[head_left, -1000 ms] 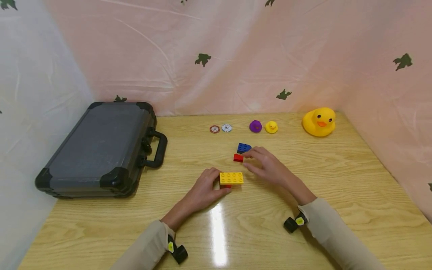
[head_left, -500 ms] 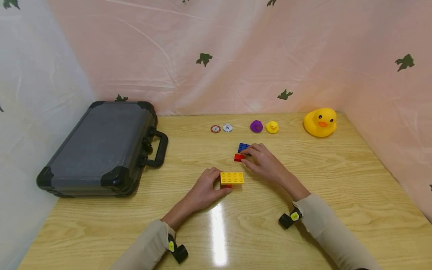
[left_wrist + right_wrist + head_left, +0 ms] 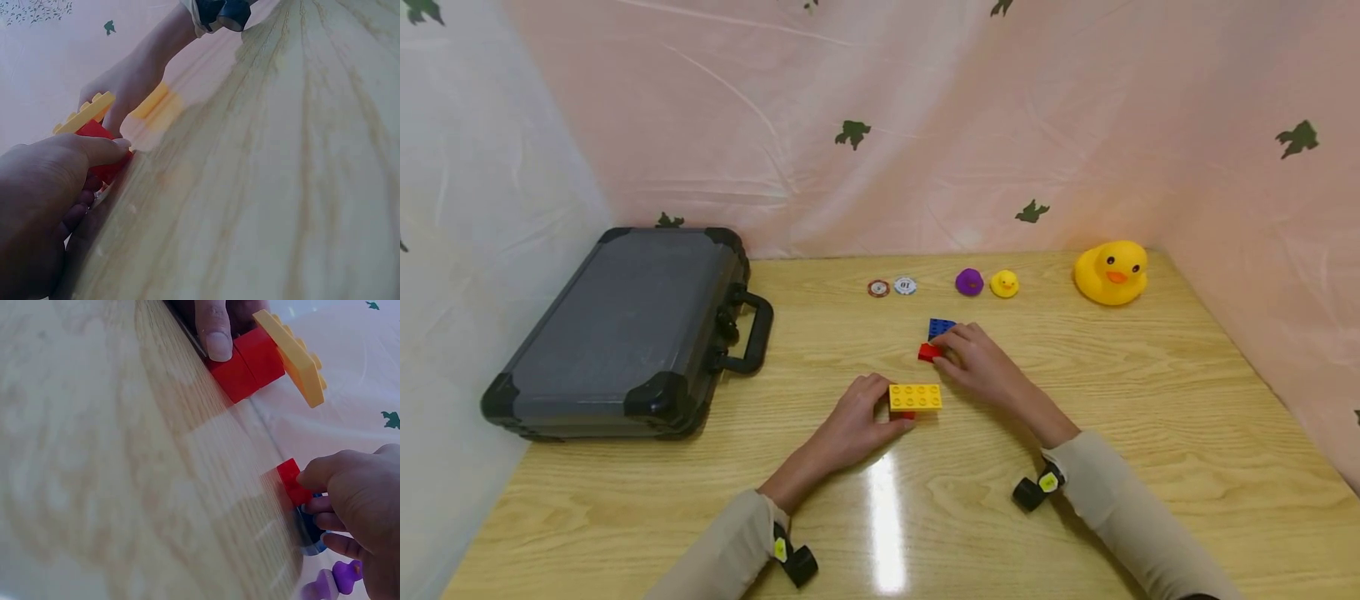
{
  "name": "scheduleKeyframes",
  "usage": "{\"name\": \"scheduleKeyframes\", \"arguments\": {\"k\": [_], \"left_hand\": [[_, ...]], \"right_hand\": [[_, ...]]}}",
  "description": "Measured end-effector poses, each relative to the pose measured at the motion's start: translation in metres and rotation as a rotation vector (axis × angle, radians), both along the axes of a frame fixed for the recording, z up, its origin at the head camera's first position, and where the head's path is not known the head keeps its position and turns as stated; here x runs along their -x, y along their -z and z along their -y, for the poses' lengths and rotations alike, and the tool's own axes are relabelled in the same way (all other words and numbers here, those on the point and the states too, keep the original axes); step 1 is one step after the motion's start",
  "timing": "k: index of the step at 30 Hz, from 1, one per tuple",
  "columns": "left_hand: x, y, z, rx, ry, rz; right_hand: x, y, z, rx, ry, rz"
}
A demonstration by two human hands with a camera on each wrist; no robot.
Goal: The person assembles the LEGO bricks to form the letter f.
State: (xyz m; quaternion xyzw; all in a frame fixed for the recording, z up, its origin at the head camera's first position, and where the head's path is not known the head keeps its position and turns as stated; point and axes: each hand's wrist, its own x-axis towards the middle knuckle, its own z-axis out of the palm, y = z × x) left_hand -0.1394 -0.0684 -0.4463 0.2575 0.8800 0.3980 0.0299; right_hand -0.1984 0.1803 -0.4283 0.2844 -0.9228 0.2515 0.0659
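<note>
My left hand (image 3: 853,423) grips a short tower on the table, thumb in front and fingers behind. The tower has two stacked red toy bricks (image 3: 246,367) with a yellow brick (image 3: 914,397) across the top, overhanging to the right. Farther back, my right hand (image 3: 988,367) pinches the right end of a small red brick (image 3: 927,352) between thumb and fingers. Directly behind that red brick lies a blue brick (image 3: 940,327) with a rounded end, partly covered by the right fingers. In the right wrist view the blue brick (image 3: 310,532) sits right beside the red one.
A closed grey case (image 3: 617,325) with a black handle (image 3: 758,333) lies at the left. Along the back stand two poker chips (image 3: 878,288), a purple duck (image 3: 969,282), a small yellow duck (image 3: 1004,283) and a large yellow duck (image 3: 1111,273). Cloth walls surround the table.
My right hand has moved slightly left and its thumb and fingers have closed onto the small red brick. The left hand and its tower have stayed in place.
</note>
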Motion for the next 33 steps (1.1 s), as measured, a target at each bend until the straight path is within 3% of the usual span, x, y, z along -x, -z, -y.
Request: {"name": "scheduleKeyframes", "arguments": {"k": [9, 22, 33], "left_hand": [[0.0000, 0.0002, -0.0002, -0.008, 0.005, -0.009], [0.0002, -0.0003, -0.0003, -0.011, 0.009, -0.021], [-0.0003, -0.0001, -0.0007, -0.018, 0.011, -0.029]], "right_hand": [[-0.0023, -0.0008, 0.0020, -0.015, -0.001, 0.048], [0.0007, 0.0010, -0.0011, -0.046, -0.115, 0.053], [-0.0006, -0.0030, 0.0002, -0.017, -0.088, 0.081]]}}
